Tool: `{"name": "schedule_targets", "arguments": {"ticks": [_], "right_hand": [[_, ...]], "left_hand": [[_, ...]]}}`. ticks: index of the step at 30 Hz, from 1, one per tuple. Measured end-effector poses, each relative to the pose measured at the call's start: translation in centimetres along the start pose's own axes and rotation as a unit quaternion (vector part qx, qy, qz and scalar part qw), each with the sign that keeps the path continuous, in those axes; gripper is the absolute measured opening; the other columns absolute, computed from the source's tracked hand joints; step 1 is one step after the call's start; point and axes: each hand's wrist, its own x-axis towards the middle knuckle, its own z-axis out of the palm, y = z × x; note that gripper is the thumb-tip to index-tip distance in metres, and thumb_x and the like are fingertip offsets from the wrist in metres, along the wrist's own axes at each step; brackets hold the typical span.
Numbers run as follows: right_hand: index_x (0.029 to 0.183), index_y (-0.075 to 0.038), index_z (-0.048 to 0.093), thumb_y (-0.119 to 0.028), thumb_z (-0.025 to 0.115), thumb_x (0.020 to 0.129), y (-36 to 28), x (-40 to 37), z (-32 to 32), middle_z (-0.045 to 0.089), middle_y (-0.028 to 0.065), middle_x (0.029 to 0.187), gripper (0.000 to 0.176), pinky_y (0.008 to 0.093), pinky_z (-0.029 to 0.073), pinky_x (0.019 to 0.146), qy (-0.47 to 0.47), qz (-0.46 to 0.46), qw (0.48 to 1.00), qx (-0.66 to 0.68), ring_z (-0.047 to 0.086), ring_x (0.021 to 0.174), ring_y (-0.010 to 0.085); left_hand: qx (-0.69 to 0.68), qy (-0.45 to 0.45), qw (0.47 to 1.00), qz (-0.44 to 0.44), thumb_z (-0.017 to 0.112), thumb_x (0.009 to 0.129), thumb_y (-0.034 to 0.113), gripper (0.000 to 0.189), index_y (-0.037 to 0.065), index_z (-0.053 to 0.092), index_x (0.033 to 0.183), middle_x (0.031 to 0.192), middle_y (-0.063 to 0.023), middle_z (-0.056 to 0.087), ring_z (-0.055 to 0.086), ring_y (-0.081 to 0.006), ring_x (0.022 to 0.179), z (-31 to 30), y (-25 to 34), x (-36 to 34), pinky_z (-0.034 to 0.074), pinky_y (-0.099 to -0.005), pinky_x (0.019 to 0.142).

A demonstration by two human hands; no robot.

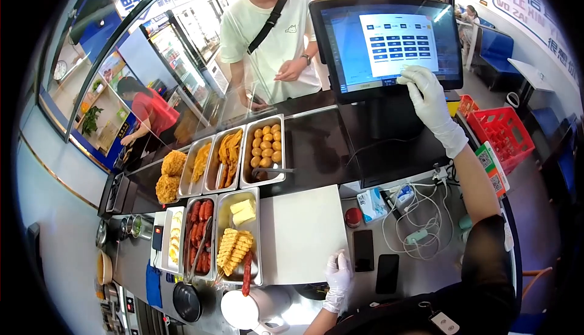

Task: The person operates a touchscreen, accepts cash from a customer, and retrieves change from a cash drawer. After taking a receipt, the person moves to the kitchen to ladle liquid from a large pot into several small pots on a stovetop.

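My right hand, in a white glove, reaches up to the lower edge of a touchscreen monitor. Its fingers are loosely bent and apart, with the tips at the screen, and it holds nothing. A panel of dark buttons is displayed there. My left hand, gloved too, rests by the lower right corner of a white board. Its fingers are slightly curled and apart, with nothing visible in them. Close to it lie a black phone and a second dark phone.
Metal trays hold brown eggs, sausages, fried pieces and yellow skewered food. Tangled white cables lie at right. A white lidded pot stands in front. Across the counter stands a person; a red crate sits right.
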Motion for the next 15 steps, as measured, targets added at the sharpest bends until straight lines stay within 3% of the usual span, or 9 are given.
{"name": "schedule_targets", "arguments": {"ticks": [4,7,11,15], "right_hand": [[0.101,-0.002,0.062,0.002,0.059,0.084,0.4,0.1,0.2,0.063,0.0111,0.097,0.018,0.0377,0.049,0.082,0.02,0.002,1.0,0.005,0.061,0.092,0.0295],[0.101,-0.002,0.062,0.002,0.059,0.084,0.6,0.3,0.1,0.063,0.0114,0.097,0.018,0.0376,0.049,0.082,0.022,0.013,1.0,-0.008,0.061,0.092,0.0301],[0.101,-0.002,0.063,0.002,0.059,0.084,0.5,0.3,0.2,0.063,0.012,0.096,0.018,0.0377,0.049,0.083,0.014,0.037,0.999,0.026,0.061,0.093,0.0306],[0.1,-0.001,0.064,-0.002,0.061,0.086,1.4,-0.3,0.6,0.064,0.015,0.102,0.014,0.0387,0.048,0.087,0.03,-0.01,0.999,-0.044,0.061,0.097,0.0333]], "left_hand": [[0.053,0.001,0.998,0.046,0.054,0.096,0.013,0.014,0.004,0.064,0.096,0.064,0.0028,0.056,0.048,-0.003,0.053,-0.5,-2.1,0.4,0.038,-0.0193,0.046],[0.034,0.01,0.999,-0.006,0.055,0.096,0.011,0.013,0.004,0.065,0.097,0.071,0.0049,0.056,0.044,-0.0008,0.059,-0.5,-1.7,0.1,0.037,-0.0178,0.052],[0.014,0.01,0.999,-0.035,0.055,0.095,0.011,0.013,0.002,0.065,0.097,0.07,0.0016,0.059,0.051,-0.0024,0.06,-0.9,-2.0,0.1,0.041,-0.0187,0.053],[-0.081,-0.013,0.991,-0.106,0.055,0.096,0.011,0.015,0.0,0.065,0.097,0.071,0.0016,0.059,0.053,-0.0054,0.064,-0.3,0.4,-0.3,0.045,-0.021,0.057]]}}
